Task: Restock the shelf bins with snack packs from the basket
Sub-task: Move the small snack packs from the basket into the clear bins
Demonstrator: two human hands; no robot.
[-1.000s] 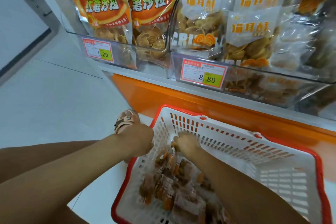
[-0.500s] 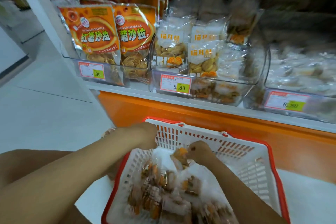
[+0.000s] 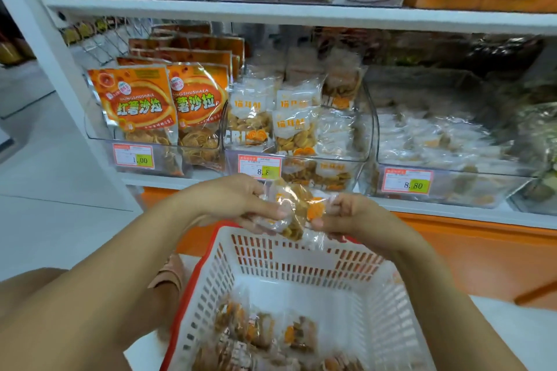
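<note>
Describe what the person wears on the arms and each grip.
Nothing visible: the left grip and right grip are ungloved, with no discernible rings. Both forearms are bare up to the frame edge, without sleeves, watch or bracelet.

We are reading: orange bags [image 3: 135,102], "HONGSHUSHALA 红薯沙拉"; leftmost price tag [image 3: 133,156], "1.00"; rightmost price tag [image 3: 407,181], "8.80"; clear pack [image 3: 248,126], "CRI".
</note>
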